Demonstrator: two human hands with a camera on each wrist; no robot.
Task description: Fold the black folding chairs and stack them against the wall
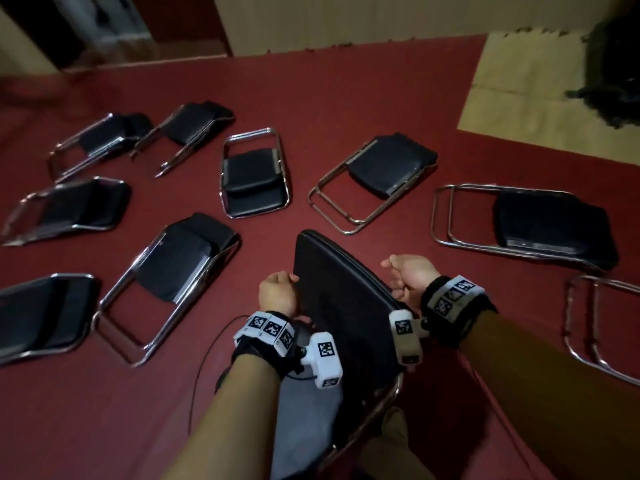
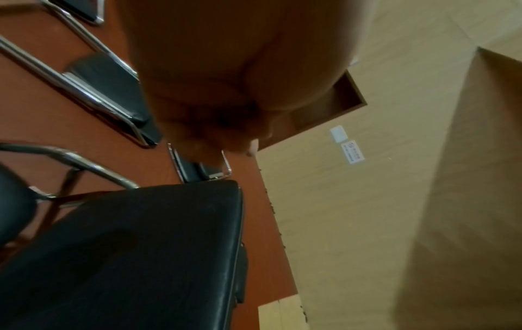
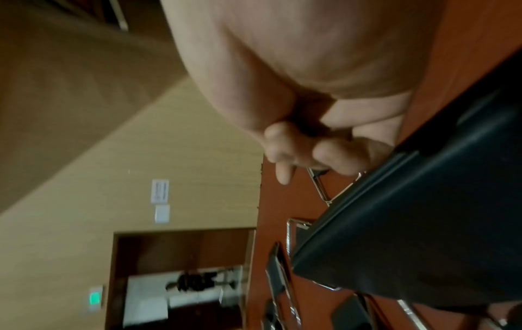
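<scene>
1. A dark red floor (image 1: 346, 98) fills most of the head view
2. A beige mat (image 1: 519, 98) lies at the far right — a dark heap (image 1: 616, 81) sits on it, too blurred to identify
3. A pale wall (image 2: 367, 201) carries a white switch plate (image 2: 338, 133) and a small notice (image 2: 353, 151)
4. An open doorway (image 3: 183, 279) — a green-lit sign (image 3: 94, 299) beside it

Far-left folded chairs (image 1: 65, 206) blurred; rightmost chair frame (image 1: 602, 323) edge-cropped.

Left hand (image 1: 278, 293) seemingly curled; right hand (image 1: 412, 273) curled
</scene>
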